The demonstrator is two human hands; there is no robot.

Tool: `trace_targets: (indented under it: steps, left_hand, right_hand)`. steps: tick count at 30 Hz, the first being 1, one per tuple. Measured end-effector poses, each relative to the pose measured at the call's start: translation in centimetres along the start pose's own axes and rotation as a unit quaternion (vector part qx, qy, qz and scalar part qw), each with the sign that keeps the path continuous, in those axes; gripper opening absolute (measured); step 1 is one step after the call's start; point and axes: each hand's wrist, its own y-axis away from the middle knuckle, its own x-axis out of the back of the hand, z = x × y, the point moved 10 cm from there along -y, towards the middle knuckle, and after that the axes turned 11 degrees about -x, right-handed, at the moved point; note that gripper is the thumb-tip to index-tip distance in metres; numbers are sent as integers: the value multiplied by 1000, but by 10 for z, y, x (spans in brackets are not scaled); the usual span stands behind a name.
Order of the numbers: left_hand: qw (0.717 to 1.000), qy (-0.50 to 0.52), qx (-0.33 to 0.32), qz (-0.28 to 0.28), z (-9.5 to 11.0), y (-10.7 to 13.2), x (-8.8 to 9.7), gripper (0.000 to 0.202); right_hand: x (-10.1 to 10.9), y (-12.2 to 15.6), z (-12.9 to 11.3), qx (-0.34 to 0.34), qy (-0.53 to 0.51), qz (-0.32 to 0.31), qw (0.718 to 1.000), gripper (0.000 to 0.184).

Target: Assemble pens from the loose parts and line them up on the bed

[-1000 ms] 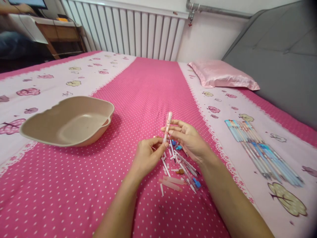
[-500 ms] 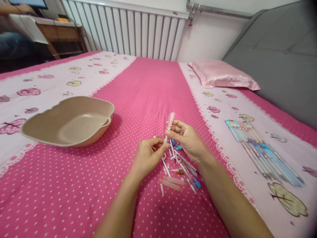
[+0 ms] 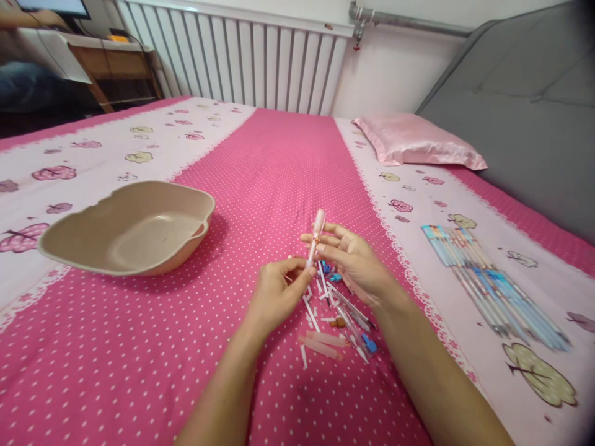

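Observation:
A slim, pale pink pen (image 3: pixel 318 224) stands tilted upward between my hands, a small orange-brown detail near its middle. My left hand (image 3: pixel 281 294) is closed, pinching the pen's lower end between thumb and forefinger. Around the upper half, my right hand (image 3: pixel 356 263) is open: its fingers stretch out behind the pen and the thumb lies close beside it. Below both hands lies a loose heap of pen parts, with thin white refills (image 3: pixel 310 311), clear tubes, blue pieces (image 3: pixel 369 342) and a brown piece (image 3: pixel 338 322). Several translucent pink barrels (image 3: pixel 320 345) lie nearest me.
A beige basin (image 3: pixel 134 238) sits at left on the pink bedspread (image 3: pixel 195 347). At right, two rows of pens (image 3: pixel 506 297) lie side by side. Farther back are a pink pillow (image 3: pixel 418 141), grey headboard (image 3: pixel 525 93) and white radiator (image 3: pixel 242 56). A person's arm (image 3: pixel 28 20) shows at a desk.
My right fingers have loosened and spread from their pinch on the pen, baring more of its middle. The left hand keeps its hold. The pile has hardly changed.

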Motion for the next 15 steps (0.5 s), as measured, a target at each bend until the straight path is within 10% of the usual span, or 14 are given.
trace_targets:
  steps: [15]
  left_hand:
    - [1000,11,4,2,0,-1,0,29]
  right_hand:
    - [1,-4,5,-6,12,-4,1000,43]
